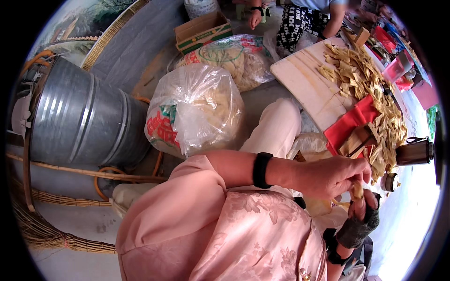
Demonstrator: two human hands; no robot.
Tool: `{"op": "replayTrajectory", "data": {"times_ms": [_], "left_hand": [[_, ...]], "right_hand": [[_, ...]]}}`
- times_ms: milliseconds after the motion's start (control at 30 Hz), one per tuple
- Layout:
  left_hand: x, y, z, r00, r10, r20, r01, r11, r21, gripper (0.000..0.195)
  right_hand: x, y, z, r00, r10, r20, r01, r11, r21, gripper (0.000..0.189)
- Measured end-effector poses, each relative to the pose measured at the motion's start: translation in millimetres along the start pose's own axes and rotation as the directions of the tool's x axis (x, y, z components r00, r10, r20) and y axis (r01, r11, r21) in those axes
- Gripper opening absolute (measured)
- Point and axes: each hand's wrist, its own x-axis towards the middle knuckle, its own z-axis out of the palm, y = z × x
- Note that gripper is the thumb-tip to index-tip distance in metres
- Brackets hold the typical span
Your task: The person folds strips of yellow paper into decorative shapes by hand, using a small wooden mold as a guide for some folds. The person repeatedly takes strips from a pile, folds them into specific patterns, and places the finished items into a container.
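My left hand point(325, 177), bare with a black band at its wrist, reaches across from the left. Its thumb and fingers pinch a small folded piece of pale yellow dried husk point(357, 191). From below, my right hand point(362, 214) in a dark fingerless glove grips the lower end of the same piece, so the hands almost touch. A thin yellowish strip hangs beneath the left fingers. Beyond the hands, dried husk strips point(386, 130) lie heaped on a white board point(306, 77). A wooden block point(357, 140) with a dark strip across it rests on red cloth point(351, 121).
Plastic bags of husk, one tied point(197, 109) and another point(228, 59), stand by my knee. A metal tub point(88, 116) and a straw broom point(63, 237) are left. A dark bottle point(415, 152) is right. Another person's hand point(255, 19) shows beyond a cardboard box point(204, 31).
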Motion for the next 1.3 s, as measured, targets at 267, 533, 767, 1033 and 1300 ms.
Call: {"op": "replayTrajectory", "data": {"times_ms": [267, 533, 767, 1033, 1300], "left_hand": [[-2.4, -24.3, -8.5, 1.000, -0.004, 0.031, 0.000, 0.993, 0.115, 0.021], [4.4, -28.2, -4.4, 0.987, -0.111, 0.113, 0.107, 0.993, 0.039, 0.033], [0.7, -12.7, -11.3, 0.952, -0.267, 0.150, 0.303, 0.893, -0.333, 0.031], [1.8, -34.7, -14.4, 0.974, 0.120, 0.190, -0.222, 0.641, 0.735, 0.021], [-16.9, -49.5, -12.6, 0.968, -0.107, 0.228, -0.149, 0.488, 0.860, 0.029]], "right_hand": [[0.8, 6.2, 29.3, 0.998, 0.035, -0.056, -0.037, 0.999, -0.035, 0.021], [15.1, 17.4, 26.7, 0.992, 0.117, 0.051, -0.123, 0.984, 0.128, 0.041], [16.7, 25.3, 5.4, 0.964, 0.149, 0.221, -0.262, 0.691, 0.674, 0.048], [21.6, 45.1, 19.9, 0.988, 0.143, 0.055, -0.149, 0.982, 0.120, 0.014], [18.2, 49.2, 39.3, 0.897, 0.387, 0.214, -0.383, 0.922, -0.061, 0.024]]}}
